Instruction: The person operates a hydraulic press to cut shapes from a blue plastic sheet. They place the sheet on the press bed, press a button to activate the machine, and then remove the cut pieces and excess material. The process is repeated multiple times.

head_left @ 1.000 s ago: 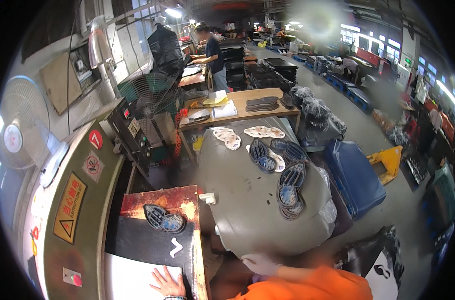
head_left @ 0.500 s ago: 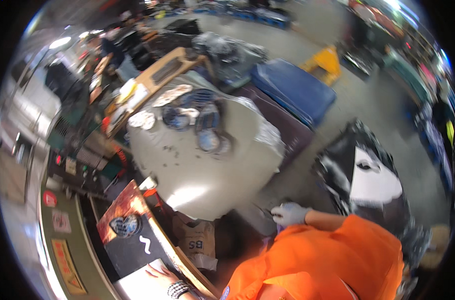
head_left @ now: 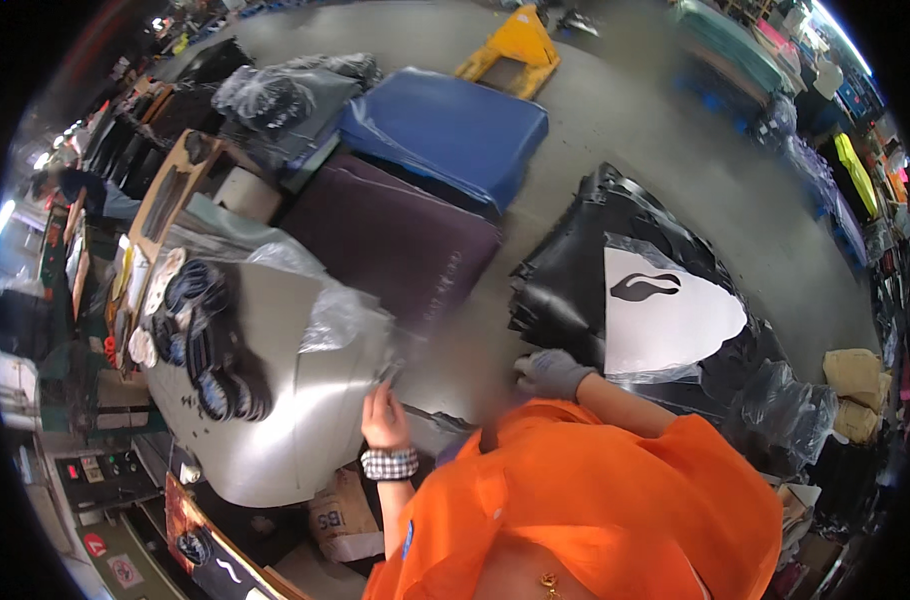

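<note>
My bare left hand (head_left: 384,418), with a checkered band at the wrist, is raised beside the right edge of a stack of grey sheets (head_left: 300,425). Its fingers point away from me, loosely stretched, and nothing shows in them. Crumpled clear plastic (head_left: 337,318) lies on that edge near the fingertips. My right hand (head_left: 553,374) wears a grey glove. It hovers left of a white sheet (head_left: 660,325) with a dark wavy cut-out, which rests on black sheets (head_left: 565,265). The gloved fingers are slightly bent and apart, with nothing visible between them.
Dark ring-shaped pieces (head_left: 215,385) sit on the grey stack. Beyond are a purple-brown stack (head_left: 385,235), a blue-covered stack (head_left: 445,125) and a yellow pallet jack (head_left: 515,45). A board (head_left: 210,530) stands low at the left, and a printed bag (head_left: 345,520) is below the grey stack.
My left hand has lifted off the white paper on the board and moved right, to the grey stack's edge. The view has swung right, toward the black sheets. My gloved hand remains in front of me.
</note>
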The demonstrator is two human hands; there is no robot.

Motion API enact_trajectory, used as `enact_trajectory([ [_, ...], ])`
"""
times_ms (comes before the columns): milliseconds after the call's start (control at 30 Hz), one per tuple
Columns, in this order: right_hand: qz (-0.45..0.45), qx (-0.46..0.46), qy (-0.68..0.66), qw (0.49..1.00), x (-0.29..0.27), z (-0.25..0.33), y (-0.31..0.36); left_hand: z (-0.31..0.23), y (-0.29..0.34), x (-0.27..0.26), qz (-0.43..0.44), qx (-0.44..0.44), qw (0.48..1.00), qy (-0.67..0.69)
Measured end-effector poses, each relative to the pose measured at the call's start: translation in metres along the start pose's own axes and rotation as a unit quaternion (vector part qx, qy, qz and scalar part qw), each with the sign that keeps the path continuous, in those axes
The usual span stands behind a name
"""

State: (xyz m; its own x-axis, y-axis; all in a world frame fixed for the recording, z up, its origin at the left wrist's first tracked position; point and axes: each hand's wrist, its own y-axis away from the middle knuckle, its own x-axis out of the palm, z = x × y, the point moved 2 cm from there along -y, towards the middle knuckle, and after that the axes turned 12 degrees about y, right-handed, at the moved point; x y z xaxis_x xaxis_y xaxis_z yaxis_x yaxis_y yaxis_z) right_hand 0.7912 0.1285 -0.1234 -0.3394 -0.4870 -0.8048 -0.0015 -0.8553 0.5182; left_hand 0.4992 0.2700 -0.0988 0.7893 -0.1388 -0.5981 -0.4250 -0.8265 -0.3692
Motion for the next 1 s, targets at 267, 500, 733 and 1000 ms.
enact_trajectory([
  [267, -0.173, 0.269, -0.165, 0.933, 0.018, -0.183, 0.048, -0.033, -0.111, 0.163, 0.357, 0.056, 0.932, -0.018],
  [500, -0.048, 0.287, -0.235, 0.927, 0.066, -0.183, 0.044, -0.002, -0.206, 0.290, 0.469, -0.009, 0.883, 0.005],
  [733, -0.034, 0.484, -0.353, 0.800, 0.054, -0.192, 0.014, 0.150, -0.301, 0.537, 0.447, -0.349, 0.815, 0.115],
  [1000, 0.096, 0.544, -0.539, 0.636, 0.019, -0.167, -0.065, 0.292, -0.386, 0.758, 0.357, -0.569, 0.740, 0.035],
])
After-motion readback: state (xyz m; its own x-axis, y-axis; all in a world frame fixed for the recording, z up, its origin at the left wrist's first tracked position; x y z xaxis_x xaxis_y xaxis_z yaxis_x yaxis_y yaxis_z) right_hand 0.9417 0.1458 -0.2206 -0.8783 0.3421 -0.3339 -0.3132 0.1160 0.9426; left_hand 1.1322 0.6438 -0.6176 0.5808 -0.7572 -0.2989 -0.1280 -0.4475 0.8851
